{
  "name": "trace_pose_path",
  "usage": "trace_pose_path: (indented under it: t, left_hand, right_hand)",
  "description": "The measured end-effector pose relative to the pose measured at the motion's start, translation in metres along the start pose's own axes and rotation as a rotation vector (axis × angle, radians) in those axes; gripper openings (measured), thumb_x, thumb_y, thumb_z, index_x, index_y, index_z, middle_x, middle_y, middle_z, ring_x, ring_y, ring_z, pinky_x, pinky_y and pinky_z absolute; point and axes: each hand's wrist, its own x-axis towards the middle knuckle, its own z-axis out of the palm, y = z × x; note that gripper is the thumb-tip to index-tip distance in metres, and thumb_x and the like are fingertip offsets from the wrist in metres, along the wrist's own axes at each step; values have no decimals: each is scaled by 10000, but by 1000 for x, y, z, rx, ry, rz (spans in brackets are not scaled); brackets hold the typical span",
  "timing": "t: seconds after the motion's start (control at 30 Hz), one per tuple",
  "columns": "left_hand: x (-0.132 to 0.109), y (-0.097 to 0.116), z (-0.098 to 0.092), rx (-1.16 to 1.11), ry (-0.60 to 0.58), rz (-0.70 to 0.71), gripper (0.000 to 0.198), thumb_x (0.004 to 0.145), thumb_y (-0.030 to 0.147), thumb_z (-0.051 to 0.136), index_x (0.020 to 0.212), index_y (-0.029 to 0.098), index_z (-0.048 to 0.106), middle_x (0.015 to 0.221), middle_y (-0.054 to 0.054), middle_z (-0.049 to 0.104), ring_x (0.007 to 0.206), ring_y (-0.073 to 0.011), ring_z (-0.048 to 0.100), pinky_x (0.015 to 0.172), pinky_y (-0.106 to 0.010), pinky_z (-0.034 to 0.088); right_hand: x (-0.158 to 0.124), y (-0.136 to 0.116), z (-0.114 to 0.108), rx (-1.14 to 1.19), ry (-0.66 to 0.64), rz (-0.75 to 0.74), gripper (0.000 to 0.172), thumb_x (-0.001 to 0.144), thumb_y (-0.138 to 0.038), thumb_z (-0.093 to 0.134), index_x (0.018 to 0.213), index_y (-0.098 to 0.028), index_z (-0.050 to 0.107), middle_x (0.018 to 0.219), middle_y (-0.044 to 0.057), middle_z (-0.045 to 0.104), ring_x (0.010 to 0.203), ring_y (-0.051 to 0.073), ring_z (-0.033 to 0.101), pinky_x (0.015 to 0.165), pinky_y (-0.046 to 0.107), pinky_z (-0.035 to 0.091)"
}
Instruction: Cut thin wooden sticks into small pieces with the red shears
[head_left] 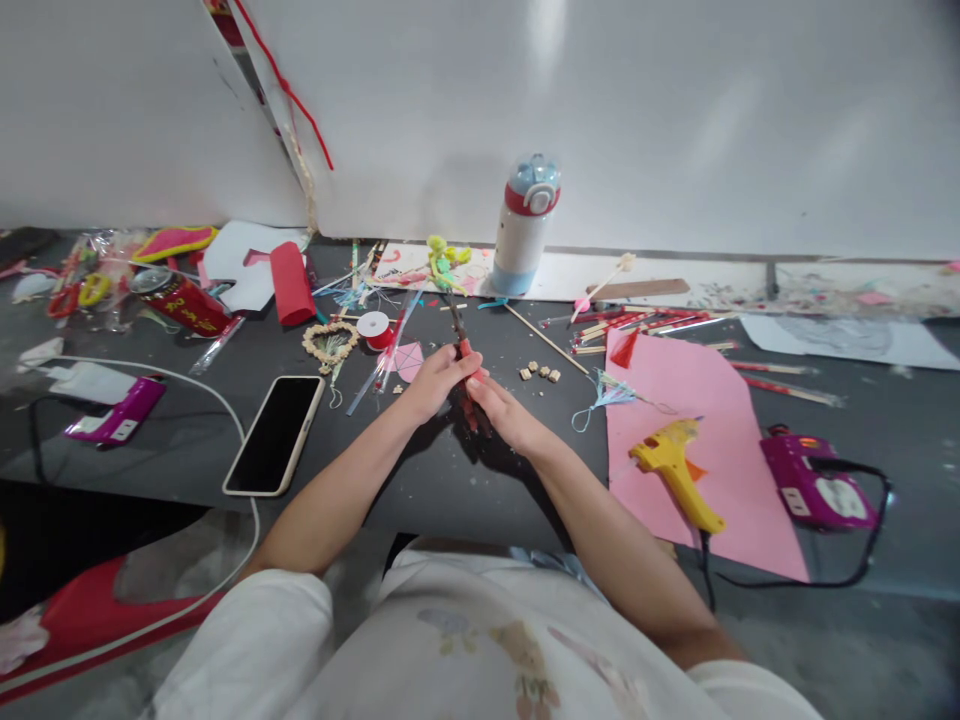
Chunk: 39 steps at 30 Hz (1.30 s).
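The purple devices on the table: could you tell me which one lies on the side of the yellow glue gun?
The purple device right of the pink paper, beside the yellow glue gun. The other purple device lies far left, beyond the phone.

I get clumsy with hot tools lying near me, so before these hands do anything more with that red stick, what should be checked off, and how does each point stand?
1. Both hands on the red stick: ok; left hand and right hand meet on it.
2. Glue gun away from the hands: ok; it lies on the pink paper, off to the right.
3. Glue gun hot or cold: cannot tell.
4. Phone out of the working spot: ok; it lies flat to the left.
5. White cable free of the forearm: not ok; it runs close by the left arm.
6. Water bottle upright: ok; it stands behind.
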Motion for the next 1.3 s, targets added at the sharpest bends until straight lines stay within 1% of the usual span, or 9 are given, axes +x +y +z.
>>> trace_pose_path:
  t: [0.17,0.27,0.4,0.53,0.63,0.77,0.93,1.1,1.3]
  left_hand:
    - [1,2,0,66,-53,-17,580,650,699,746,826,169,588,670,-16,676,617,-159,647,660,-307,514]
    - [4,5,-5,126,-57,8,627,688,770,660,862,170,611,748,-46,707,690,-176,675,707,-316,532]
    - [10,9,-21,239,143,135,604,828,742,520,1032,183,627,975,-80,726,800,-177,697,782,-318,539]
    - [12,15,-40,599,341,362,428,926,560,517,1162,213,603,1072,-74,707,885,-181,682,829,-311,517]
    - [10,19,-46,841,403,472,318,969,451,474,1112,208,621,1052,-73,701,936,-195,660,858,-308,486]
    - [9,21,-47,1031,461,505,230,979,347,453,956,206,633,934,-64,693,915,-203,637,843,-301,448]
    - [7,22,-46,1050,468,501,236,988,329,437,896,217,623,830,-30,678,804,-178,619,764,-278,418]
    - [6,23,-45,1054,473,485,234,987,332,443,883,220,620,788,-19,676,755,-172,607,733,-276,403]
    - [4,26,-43,1052,480,476,245,989,345,436,882,222,620,773,-18,678,750,-174,611,712,-278,393]
  right_hand:
    - [2,-1,2,5,-3,57,579,882,-761,385,756,-205,485,716,22,526,659,159,492,624,323,423]
    - [3,-4,0,27,-35,55,568,895,-745,389,746,-206,488,658,11,521,604,147,470,581,304,395]
    - [2,-10,-3,37,-65,72,541,916,-704,401,704,-211,474,594,-1,501,542,131,437,532,287,358]
    - [-1,-10,-4,26,-85,112,520,895,-708,453,728,-216,467,593,-13,501,539,129,450,504,280,326]
    - [-2,-9,-4,1,-105,140,497,882,-704,488,780,-218,468,611,-27,499,538,125,433,509,279,320]
    - [-2,-5,-4,-28,-115,120,513,888,-713,462,790,-211,495,655,-11,513,587,137,443,562,287,334]
    - [1,3,-4,92,-151,153,607,951,-693,212,848,-206,558,656,20,512,591,166,451,581,308,347]
    - [3,9,-6,137,-159,159,388,975,-512,321,898,-216,561,697,10,546,603,157,474,568,285,340]
    - [4,13,-7,106,-135,150,357,964,-518,394,904,-206,558,701,5,553,642,155,505,578,270,363]
